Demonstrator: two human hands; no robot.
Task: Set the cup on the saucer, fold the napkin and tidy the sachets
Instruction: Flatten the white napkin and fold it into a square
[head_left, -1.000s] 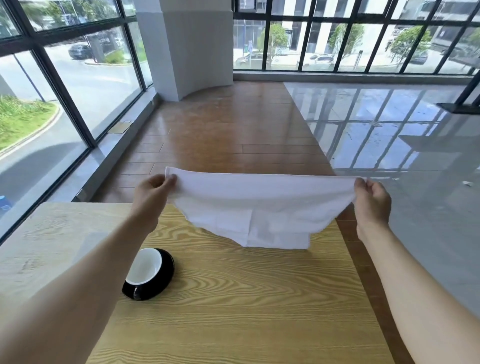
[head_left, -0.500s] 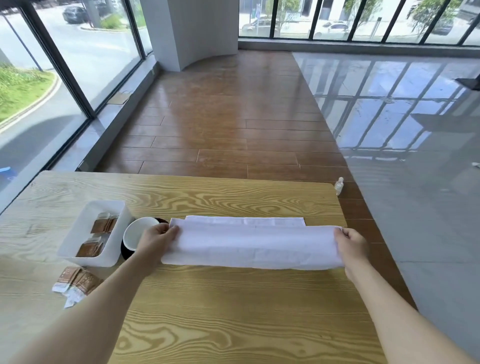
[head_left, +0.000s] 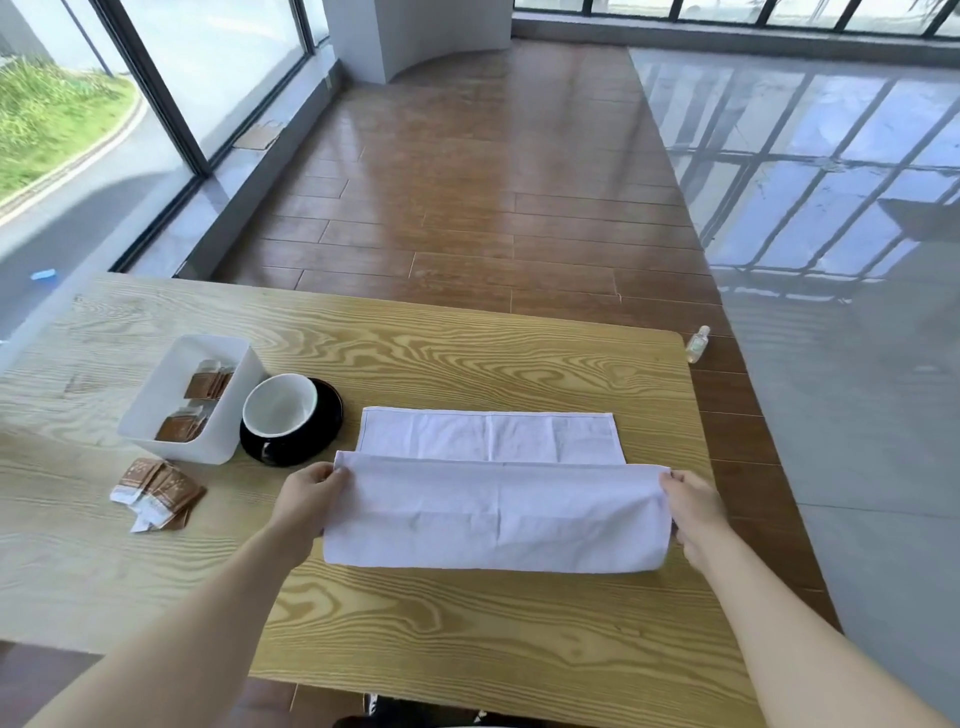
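A white napkin (head_left: 493, 499) lies on the wooden table (head_left: 415, 613), its near half doubled over toward the far edge. My left hand (head_left: 306, 499) pinches the upper flap's left corner; my right hand (head_left: 693, 512) pinches its right corner. A black cup with a white inside (head_left: 280, 405) stands on a black saucer (head_left: 322, 441) left of the napkin. A white box (head_left: 156, 415) beside it holds brown sachets (head_left: 200, 402). More brown sachets (head_left: 156, 491) lie loose on the table in front of the box.
A small clear bottle (head_left: 697, 344) stands on the floor just past the table's far right corner. Wooden and glossy grey floor stretches beyond, with tall windows at the left and back.
The napkin was held up in the air; both hands lowered it onto the table and brought the near flap over. The view tilted down, bringing the box and sachets into sight.
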